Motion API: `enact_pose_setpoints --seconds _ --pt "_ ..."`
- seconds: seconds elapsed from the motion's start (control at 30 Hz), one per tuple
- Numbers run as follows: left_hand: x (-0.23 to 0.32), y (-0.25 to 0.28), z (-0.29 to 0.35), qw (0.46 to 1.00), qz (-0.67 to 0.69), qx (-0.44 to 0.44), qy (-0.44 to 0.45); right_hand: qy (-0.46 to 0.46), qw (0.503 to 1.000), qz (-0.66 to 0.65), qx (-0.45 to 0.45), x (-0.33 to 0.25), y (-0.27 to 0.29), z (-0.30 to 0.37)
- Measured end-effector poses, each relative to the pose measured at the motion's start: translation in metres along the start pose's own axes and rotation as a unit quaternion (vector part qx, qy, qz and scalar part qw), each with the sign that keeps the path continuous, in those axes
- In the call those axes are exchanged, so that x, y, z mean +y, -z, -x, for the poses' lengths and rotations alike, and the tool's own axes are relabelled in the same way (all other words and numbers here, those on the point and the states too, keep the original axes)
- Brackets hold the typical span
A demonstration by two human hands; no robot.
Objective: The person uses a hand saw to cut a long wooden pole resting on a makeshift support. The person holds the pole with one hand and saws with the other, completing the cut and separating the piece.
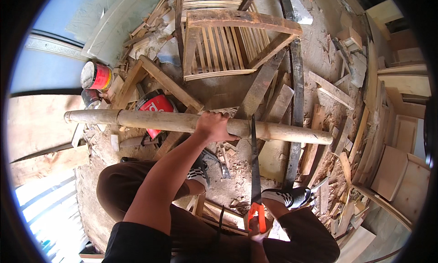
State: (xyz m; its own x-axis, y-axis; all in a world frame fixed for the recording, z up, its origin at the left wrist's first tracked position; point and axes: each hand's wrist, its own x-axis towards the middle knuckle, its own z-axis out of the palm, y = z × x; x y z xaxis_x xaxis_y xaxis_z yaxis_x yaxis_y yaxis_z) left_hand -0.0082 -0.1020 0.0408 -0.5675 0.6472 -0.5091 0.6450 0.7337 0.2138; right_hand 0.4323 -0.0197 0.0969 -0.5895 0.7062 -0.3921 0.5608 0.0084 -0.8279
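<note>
A long bamboo pole [164,121] lies crosswise in front of me. My left hand [212,127] is wrapped over its middle, thumb pointing right. Down near my knees, my right hand [258,231] is closed round the orange handle of a handsaw [255,171]. The saw's dark blade runs away from me, and its far end meets the pole just right of my left hand. Whether the teeth have cut into the bamboo cannot be made out. Under the pole, a wooden board [260,92] slants away toward the frame behind it.
A slatted wooden frame [244,21] stands at the far side beside a long dark beam [296,76]. Red paint cans [96,76] sit at the left. Wood offcuts [335,90] and chips litter the floor. Wooden panels [390,171] lean at the right. My feet rest below the pole.
</note>
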Motion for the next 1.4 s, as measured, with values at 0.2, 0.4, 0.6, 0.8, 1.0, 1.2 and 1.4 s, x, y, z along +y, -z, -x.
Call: enact_pose_setpoints --seconds 0.2,0.4,0.6,0.8,1.0,1.2,1.4 --pt "0.003 0.005 -0.001 0.997 0.001 -0.069 0.016 0.008 1.000 0.024 0.007 -0.006 0.003 0.002" --pt "0.007 0.010 0.000 0.996 -0.017 -0.080 0.026 0.027 0.994 -0.102 -0.030 -0.007 -0.043 -0.059" --pt "0.003 -0.014 0.001 0.998 -0.020 0.062 0.007 0.060 0.991 -0.115 0.040 -0.005 -0.058 -0.061" --pt "0.007 0.001 0.003 0.999 -0.015 -0.012 0.043 0.050 0.996 -0.062 -0.032 -0.079 -0.046 -0.067" --pt "0.008 0.001 0.009 0.999 -0.007 0.016 0.039 0.060 0.997 -0.022 -0.038 -0.087 -0.052 -0.060" --pt "0.008 0.000 0.008 0.999 0.003 -0.002 0.039 -0.006 0.998 -0.026 -0.060 -0.082 -0.042 -0.064" --pt "0.008 -0.001 0.007 0.999 -0.004 0.004 0.031 0.029 0.997 -0.037 -0.060 -0.057 -0.005 0.006"
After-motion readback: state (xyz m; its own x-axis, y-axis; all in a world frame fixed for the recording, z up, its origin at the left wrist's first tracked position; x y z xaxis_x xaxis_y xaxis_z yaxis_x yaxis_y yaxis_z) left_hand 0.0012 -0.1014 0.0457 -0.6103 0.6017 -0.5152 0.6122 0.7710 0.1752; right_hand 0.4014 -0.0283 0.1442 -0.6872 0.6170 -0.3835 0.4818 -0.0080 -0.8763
